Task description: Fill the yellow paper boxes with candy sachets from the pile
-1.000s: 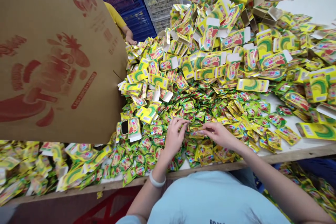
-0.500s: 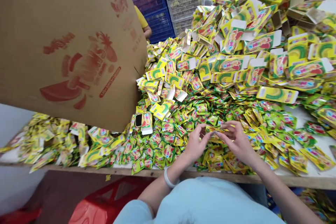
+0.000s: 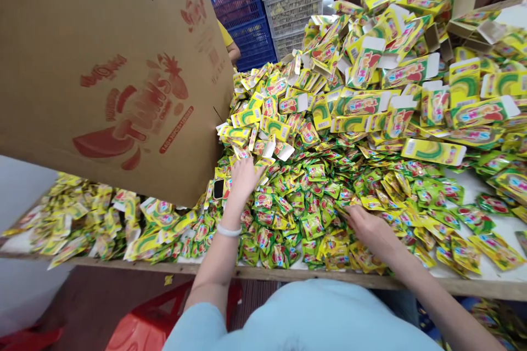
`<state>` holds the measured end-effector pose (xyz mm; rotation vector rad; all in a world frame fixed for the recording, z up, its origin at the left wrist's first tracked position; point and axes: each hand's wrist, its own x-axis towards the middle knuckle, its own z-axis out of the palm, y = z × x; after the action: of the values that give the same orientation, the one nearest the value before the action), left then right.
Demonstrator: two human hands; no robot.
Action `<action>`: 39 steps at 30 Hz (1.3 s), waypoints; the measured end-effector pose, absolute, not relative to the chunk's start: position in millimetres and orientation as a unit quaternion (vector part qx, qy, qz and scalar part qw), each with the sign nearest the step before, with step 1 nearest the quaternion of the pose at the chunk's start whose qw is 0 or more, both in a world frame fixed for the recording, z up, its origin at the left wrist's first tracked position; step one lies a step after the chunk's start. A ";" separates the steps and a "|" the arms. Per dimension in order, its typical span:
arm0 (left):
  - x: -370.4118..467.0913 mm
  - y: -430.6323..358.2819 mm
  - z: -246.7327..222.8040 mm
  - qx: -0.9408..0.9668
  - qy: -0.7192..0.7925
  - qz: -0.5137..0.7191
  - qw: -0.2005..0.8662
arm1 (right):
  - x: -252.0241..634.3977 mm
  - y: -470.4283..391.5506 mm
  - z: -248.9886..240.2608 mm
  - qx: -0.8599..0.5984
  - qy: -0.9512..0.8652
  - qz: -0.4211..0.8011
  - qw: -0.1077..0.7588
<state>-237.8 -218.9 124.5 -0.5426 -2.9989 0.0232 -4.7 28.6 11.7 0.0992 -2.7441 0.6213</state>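
My left hand [image 3: 244,176] reaches over the yellow cartons [image 3: 246,116] at the middle left of the pile, back up and fingers partly hidden; what it touches cannot be made out. My right hand [image 3: 364,225] is over the green and yellow sachets [image 3: 315,225], its fingers drawn together around the edge of a small packet. A dark-screened device [image 3: 218,188] lies on the packets just left of my left wrist, which wears a white band.
A large brown carton [image 3: 123,77] stands at the left. Folded yellow boxes [image 3: 405,71] are heaped at the back right. Blue crates [image 3: 249,38] and white crates [image 3: 292,8] are stacked behind, beside a person's arm [image 3: 234,52]. A red stool [image 3: 142,329] stands below the table edge.
The hands were together at the front middle; my left hand has moved left and forward to the yellow cartons. My right hand has stayed near its place, slightly lower.
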 end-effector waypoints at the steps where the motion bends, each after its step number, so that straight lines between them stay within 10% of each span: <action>1: -243.1 -218.2 122.7 -0.187 -0.981 0.040 0.016 | -5.0 27.0 10.0 0.059 -0.975 0.169 0.134; 8: -228.9 -217.0 122.7 -0.243 -0.970 0.008 0.000 | -9.7 41.4 26.3 0.009 -0.946 0.311 0.095; 12: -199.0 -212.1 129.7 -0.251 -0.916 -0.312 -0.004 | -8.8 52.7 64.7 -0.085 -0.752 0.631 0.169; 16: -148.8 -177.1 125.3 -0.240 -0.746 -0.558 -0.275 | -20.8 36.8 114.3 -0.052 -0.623 0.761 0.175; 22: -108.2 -149.7 127.0 -0.283 -0.684 -0.550 -0.387 | -43.1 33.6 144.7 0.136 -0.766 0.602 0.179; 30: -105.9 -148.4 121.7 -0.333 -0.712 -0.465 -0.407 | -28.7 28.0 155.2 0.143 -0.945 0.295 -0.019; 39: -77.6 -156.8 89.4 -0.324 -0.628 -0.502 -0.499 | 16.4 29.6 104.0 0.156 -0.836 0.527 0.002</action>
<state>-77.6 -156.8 89.4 -1.5640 -3.0329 -2.4262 16.4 29.6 104.0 0.4892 -2.6224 1.6534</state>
